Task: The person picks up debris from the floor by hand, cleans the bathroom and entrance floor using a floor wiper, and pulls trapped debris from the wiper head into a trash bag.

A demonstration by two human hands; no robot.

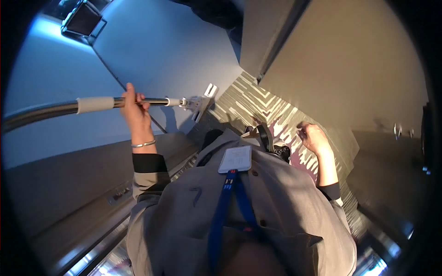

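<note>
My left hand (pixel 135 108) is closed around a shiny metal pole (pixel 155 101) with pale sleeves, its thumb pointing up. Close to the floor, the pole ends in a flat whitish head (pixel 202 103) with white end clips. On the left, the pole leaves my grip and curves out toward the edge of view. Lower right, my right hand (pixel 314 138) hangs over the carpet with its fingers curled in, and nothing shows in them. A badge (pixel 235 159) on a blue lanyard (pixel 220 216) lies against my grey jacket (pixel 285 198).
Patterned carpet (pixel 251 94) runs between a blue-lit white panel (pixel 161 41) and a beige panel (pixel 350 69) on the right. A dark-framed box (pixel 83 20) stands at the upper left. Dark fabric (pixel 216 14) shows at the top. A long ledge (pixel 69 198) lies at my left.
</note>
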